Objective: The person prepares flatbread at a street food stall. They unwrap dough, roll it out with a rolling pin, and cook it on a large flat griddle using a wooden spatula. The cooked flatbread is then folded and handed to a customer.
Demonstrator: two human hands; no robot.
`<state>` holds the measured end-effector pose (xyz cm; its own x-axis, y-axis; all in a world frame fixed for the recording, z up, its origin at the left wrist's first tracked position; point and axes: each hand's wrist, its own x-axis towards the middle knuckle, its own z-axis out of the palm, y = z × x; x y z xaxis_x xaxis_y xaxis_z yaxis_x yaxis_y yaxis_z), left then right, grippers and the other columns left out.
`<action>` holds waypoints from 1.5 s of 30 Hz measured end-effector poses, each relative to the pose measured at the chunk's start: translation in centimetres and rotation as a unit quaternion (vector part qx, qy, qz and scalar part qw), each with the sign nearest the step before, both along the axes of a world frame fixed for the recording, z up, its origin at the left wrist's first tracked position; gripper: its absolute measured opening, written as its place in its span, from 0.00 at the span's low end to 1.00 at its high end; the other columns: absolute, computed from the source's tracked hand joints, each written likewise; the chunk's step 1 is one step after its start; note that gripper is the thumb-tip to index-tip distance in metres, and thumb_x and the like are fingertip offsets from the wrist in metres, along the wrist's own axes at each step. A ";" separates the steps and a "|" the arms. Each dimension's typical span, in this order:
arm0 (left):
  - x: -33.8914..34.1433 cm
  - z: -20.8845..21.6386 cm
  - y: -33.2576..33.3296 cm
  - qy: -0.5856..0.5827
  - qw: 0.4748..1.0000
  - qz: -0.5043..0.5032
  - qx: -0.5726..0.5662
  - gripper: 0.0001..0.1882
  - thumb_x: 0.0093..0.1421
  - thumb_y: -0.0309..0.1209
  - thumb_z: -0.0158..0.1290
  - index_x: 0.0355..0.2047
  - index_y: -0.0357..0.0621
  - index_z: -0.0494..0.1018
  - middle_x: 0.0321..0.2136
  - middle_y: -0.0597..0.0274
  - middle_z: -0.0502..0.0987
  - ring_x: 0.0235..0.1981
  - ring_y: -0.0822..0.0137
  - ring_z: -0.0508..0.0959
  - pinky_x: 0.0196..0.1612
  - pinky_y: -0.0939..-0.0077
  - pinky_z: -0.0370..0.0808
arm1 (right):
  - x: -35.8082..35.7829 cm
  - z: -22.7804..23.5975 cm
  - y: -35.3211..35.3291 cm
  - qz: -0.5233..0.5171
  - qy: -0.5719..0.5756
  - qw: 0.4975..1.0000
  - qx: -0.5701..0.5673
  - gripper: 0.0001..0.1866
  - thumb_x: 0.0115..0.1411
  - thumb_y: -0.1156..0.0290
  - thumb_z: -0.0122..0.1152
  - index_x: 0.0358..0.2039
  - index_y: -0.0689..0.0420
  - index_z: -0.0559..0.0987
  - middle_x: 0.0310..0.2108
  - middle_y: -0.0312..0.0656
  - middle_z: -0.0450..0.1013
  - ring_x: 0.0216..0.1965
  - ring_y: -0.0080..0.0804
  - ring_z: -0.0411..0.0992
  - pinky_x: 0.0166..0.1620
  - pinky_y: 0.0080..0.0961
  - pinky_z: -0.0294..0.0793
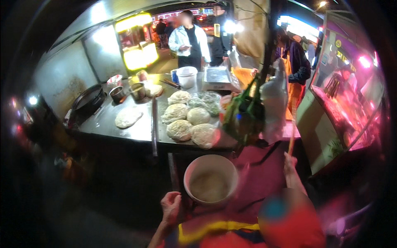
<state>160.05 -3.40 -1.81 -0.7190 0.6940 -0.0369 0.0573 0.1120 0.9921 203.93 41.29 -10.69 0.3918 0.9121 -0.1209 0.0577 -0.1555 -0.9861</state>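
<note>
My left hand (170,206) sits low, just left of a white bowl (211,180) holding a pale mass. Its fingers curl over a dark edge, and what they grip is not clear. My right hand (289,163) is closed around a thin wooden stick (292,138) that rises upright to the right of the bowl. Beyond the bowl, several bagged rounds of pale dough (180,130) lie on a metal counter (136,132). One flattened dough sheet (128,118) lies to their left.
A black pan (89,99), two metal cups (137,91), a white bucket (187,76) and a tray (217,76) stand at the counter's back. A white plastic bag (275,103) and green bundle (244,111) hang right. A person in a white jacket (189,39) and a person in an orange apron (295,62) stand beyond.
</note>
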 end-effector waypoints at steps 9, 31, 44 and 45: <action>-8.7 -1.5 -9.3 0.013 0.989 0.147 -0.018 0.05 0.62 0.21 0.55 0.38 0.39 0.77 0.29 0.69 0.77 0.31 0.80 0.75 0.36 0.84 0.72 | -8.2 0.4 -16.4 -0.024 0.282 0.927 0.246 0.22 0.67 0.48 0.57 0.23 0.43 0.63 0.12 0.25 0.47 0.11 0.16 0.48 0.13 0.21 0.49; -15.1 -3.4 -17.8 0.038 0.988 0.142 -0.040 0.09 0.63 0.26 0.58 0.44 0.40 0.79 0.36 0.64 0.82 0.35 0.74 0.81 0.42 0.77 0.79 | -35.6 5.9 -33.3 0.440 -0.196 0.872 0.086 0.21 0.53 0.60 0.73 0.19 0.63 0.74 0.14 0.41 0.63 0.21 0.22 0.64 0.26 0.32 0.65; -38.1 -3.0 -29.0 0.058 0.980 0.186 -0.050 0.06 0.62 0.23 0.57 0.39 0.38 0.78 0.29 0.69 0.78 0.29 0.80 0.75 0.33 0.82 0.73 | -58.8 6.8 -38.8 0.357 -0.169 0.919 -0.016 0.17 0.52 0.61 0.74 0.26 0.64 0.80 0.18 0.39 0.73 0.22 0.26 0.69 0.28 0.34 0.69; -39.6 -2.7 -29.5 0.050 0.978 0.193 -0.062 0.05 0.62 0.23 0.57 0.39 0.38 0.78 0.29 0.69 0.78 0.28 0.80 0.74 0.32 0.83 0.73 | -60.5 7.6 -38.4 0.348 -0.170 0.922 -0.001 0.18 0.52 0.61 0.74 0.25 0.64 0.80 0.18 0.39 0.73 0.22 0.26 0.69 0.29 0.34 0.69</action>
<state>120.48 -32.91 -4.53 -0.9312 0.3639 -0.0200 0.0826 0.2643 0.9609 143.42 2.87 -3.11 -0.2730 0.9568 -0.1002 0.4503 0.0350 -0.8922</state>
